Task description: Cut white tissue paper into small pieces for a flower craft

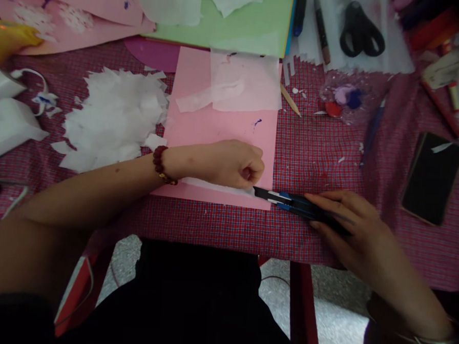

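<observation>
My left hand [235,163] is closed in a fist low over a pink sheet of paper [220,128]. From under its fingers comes a narrow white paper strip [221,187], which lies along the near part of the pink sheet. My right hand [359,227] grips a blue and black utility knife [302,204]. The knife lies almost flat, its tip pointing left at the end of the strip, close to my left fingertips. Farther up the pink sheet is a translucent white paper piece [253,86] with a loose strip beside it.
A heap of white paper scraps [115,117] lies left of the pink sheet. Black scissors [360,30], a marker [322,30] and a pencil [290,100] are at the back right. A dark phone [433,177] rests far right, a yellow glue gun [13,40] far left.
</observation>
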Demonstrator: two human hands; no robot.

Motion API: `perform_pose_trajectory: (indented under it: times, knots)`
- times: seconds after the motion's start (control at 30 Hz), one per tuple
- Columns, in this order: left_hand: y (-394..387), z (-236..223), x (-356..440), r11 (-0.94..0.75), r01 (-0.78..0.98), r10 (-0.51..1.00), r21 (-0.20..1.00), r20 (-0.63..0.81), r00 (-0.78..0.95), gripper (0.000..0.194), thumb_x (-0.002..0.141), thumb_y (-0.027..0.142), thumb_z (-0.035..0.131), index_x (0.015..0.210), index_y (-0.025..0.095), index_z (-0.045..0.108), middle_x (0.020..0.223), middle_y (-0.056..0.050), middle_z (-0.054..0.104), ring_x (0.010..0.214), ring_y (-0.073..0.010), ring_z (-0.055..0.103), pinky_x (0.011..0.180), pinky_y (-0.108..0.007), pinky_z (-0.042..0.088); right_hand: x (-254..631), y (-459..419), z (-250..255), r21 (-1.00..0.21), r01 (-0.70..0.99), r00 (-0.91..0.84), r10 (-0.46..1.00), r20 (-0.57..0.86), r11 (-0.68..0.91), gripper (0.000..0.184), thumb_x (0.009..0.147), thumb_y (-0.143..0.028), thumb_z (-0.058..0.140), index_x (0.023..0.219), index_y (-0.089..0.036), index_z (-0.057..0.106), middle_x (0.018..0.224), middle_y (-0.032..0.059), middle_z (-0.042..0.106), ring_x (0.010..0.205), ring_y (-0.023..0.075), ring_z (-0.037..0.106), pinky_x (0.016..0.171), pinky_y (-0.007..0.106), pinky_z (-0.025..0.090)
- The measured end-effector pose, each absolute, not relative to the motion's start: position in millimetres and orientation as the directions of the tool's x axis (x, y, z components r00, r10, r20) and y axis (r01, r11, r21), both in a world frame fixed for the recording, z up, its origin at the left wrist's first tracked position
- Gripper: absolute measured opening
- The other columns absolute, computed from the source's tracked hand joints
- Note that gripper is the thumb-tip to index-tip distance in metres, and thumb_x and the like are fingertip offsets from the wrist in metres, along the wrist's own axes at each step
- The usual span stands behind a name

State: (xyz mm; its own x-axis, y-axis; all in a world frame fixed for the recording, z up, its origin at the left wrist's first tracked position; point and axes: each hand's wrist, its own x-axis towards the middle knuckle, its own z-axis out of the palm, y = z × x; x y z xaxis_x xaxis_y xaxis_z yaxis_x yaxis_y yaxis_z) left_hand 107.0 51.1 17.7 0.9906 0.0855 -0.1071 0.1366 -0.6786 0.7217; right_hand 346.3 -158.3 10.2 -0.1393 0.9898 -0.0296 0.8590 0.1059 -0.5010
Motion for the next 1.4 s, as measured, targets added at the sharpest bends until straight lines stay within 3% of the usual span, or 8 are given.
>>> perform_pose_trajectory:
  times: [0.2, 0.37, 0.53, 0.67, 0.9, 1.13, 1.33, 1.4]
  knots:
    - [53.5, 14.5, 107.2, -0.696, 0.123, 0.095, 0.708, -0.079, 0.992, 0.014, 0.081, 0.008, 0.057, 0.071, 0.017, 0.062, 0.075, -0.001, 0.061, 0.066, -0.0113, 0.051, 0.065, -0.024, 0.039, 346.6, -156.4, 9.6, -0.482, 0.866, -0.154, 0.988, -0.008, 0.131, 0.037, 0.097, -0.024, 0.057, 0.134, -0.027, 0.059, 0.116, 0.0105, 0.063, 0.104, 0.0289, 0.063, 0.088, 0.052, 0.053]
    - [50.3, 11.7, 106.5, -0.729, 0.111, 0.087, 0.676, -0.069, 0.994, 0.014, 0.083, 0.01, 0.057, 0.072, 0.018, 0.061, 0.075, -0.001, 0.061, 0.069, -0.0124, 0.054, 0.067, -0.025, 0.039, 344.0, -152.1, 11.3, -0.483, 0.865, -0.177, 0.984, -0.03, 0.14, 0.039, 0.097, -0.024, 0.057, 0.135, -0.029, 0.059, 0.118, 0.0105, 0.063, 0.106, 0.0309, 0.063, 0.089, 0.053, 0.053]
    - [34.3, 0.6, 99.5, -0.871, 0.108, 0.152, 0.479, 0.053, 0.987, 0.018, 0.096, 0.02, 0.052, 0.082, 0.017, 0.063, 0.085, -0.006, 0.063, 0.081, -0.0186, 0.056, 0.078, -0.032, 0.042, 338.7, -158.6, 15.2, -0.497, 0.859, -0.178, 0.982, -0.063, 0.124, 0.048, 0.097, -0.023, 0.057, 0.142, -0.038, 0.052, 0.119, 0.0088, 0.061, 0.105, 0.0308, 0.064, 0.088, 0.052, 0.055]
    - [30.0, -7.8, 95.2, -0.945, 0.047, 0.084, 0.323, 0.101, 0.991, 0.023, 0.1, 0.025, 0.048, 0.085, 0.018, 0.063, 0.087, -0.007, 0.064, 0.083, -0.0204, 0.055, 0.082, -0.035, 0.041, 335.9, -165.4, 15.3, -0.509, 0.854, -0.173, 0.982, -0.082, 0.108, 0.054, 0.097, -0.024, 0.056, 0.146, -0.045, 0.046, 0.119, 0.0074, 0.06, 0.103, 0.0312, 0.064, 0.086, 0.053, 0.057]
    - [28.4, -8.8, 92.0, -0.977, 0.016, 0.044, 0.213, 0.125, 0.991, 0.023, 0.102, 0.026, 0.046, 0.088, 0.019, 0.063, 0.095, -0.008, 0.065, 0.085, -0.0212, 0.054, 0.081, -0.036, 0.042, 337.9, -173.9, 11.8, -0.498, 0.86, -0.166, 0.983, -0.074, 0.108, 0.057, 0.098, -0.026, 0.056, 0.148, -0.048, 0.041, 0.114, 0.0068, 0.06, 0.098, 0.0312, 0.063, 0.081, 0.052, 0.056]
    - [27.4, -7.4, 92.9, -0.963, 0.024, 0.058, 0.268, 0.116, 0.992, 0.024, 0.1, 0.023, 0.046, 0.084, 0.019, 0.063, 0.091, -0.008, 0.065, 0.083, -0.0214, 0.054, 0.08, -0.036, 0.041, 335.9, -189.0, 15.1, -0.506, 0.86, -0.127, 0.988, -0.092, 0.064, 0.056, 0.098, -0.024, 0.054, 0.147, -0.048, 0.043, 0.112, 0.0063, 0.059, 0.097, 0.0307, 0.062, 0.079, 0.051, 0.054]
    - [43.1, -3.4, 95.7, -0.777, 0.048, 0.149, 0.628, 0.11, 0.983, 0.025, 0.098, 0.024, 0.046, 0.077, 0.019, 0.057, 0.077, -0.004, 0.061, 0.074, -0.0169, 0.053, 0.074, -0.031, 0.043, 338.0, -194.3, 11.1, -0.533, 0.845, -0.093, 0.992, -0.089, 0.032, 0.058, 0.097, -0.024, 0.056, 0.147, -0.048, 0.043, 0.115, 0.0056, 0.059, 0.101, 0.0308, 0.063, 0.083, 0.052, 0.056]
    - [48.2, 1.9, 96.7, -0.718, 0.07, 0.155, 0.692, 0.061, 0.986, 0.025, 0.097, 0.025, 0.047, 0.074, 0.019, 0.055, 0.073, -0.002, 0.06, 0.07, -0.0152, 0.051, 0.07, -0.029, 0.041, 339.2, -193.2, 9.9, -0.541, 0.841, -0.083, 0.992, -0.1, 0.016, 0.057, 0.096, -0.025, 0.056, 0.147, -0.048, 0.044, 0.117, 0.0058, 0.059, 0.104, 0.0323, 0.062, 0.085, 0.054, 0.056]
